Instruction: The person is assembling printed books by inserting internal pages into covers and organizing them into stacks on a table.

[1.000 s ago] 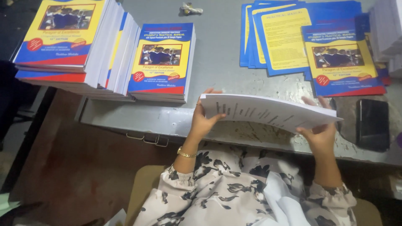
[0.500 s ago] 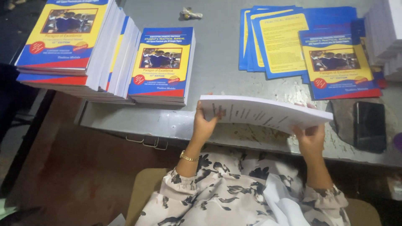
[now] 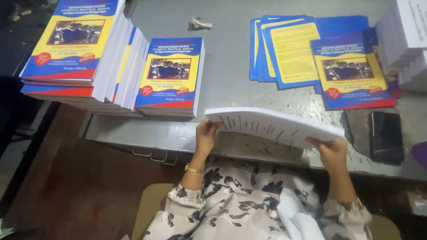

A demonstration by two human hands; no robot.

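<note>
Two hands gripping one thick sheaf of printed pages (image 3: 275, 126), held flat over the near edge of the grey surface (image 3: 231, 80): left hand (image 3: 207, 135) closed on its left end, right hand (image 3: 331, 151) closed on its right end. Just right, a dark phone (image 3: 386, 137) lying flat. Farther back, bound book (image 3: 171, 75) beside stacked books (image 3: 73, 49) at left, loose blue-yellow covers (image 3: 311, 58) at right, white stack (image 3: 409, 40) at far right.
</note>
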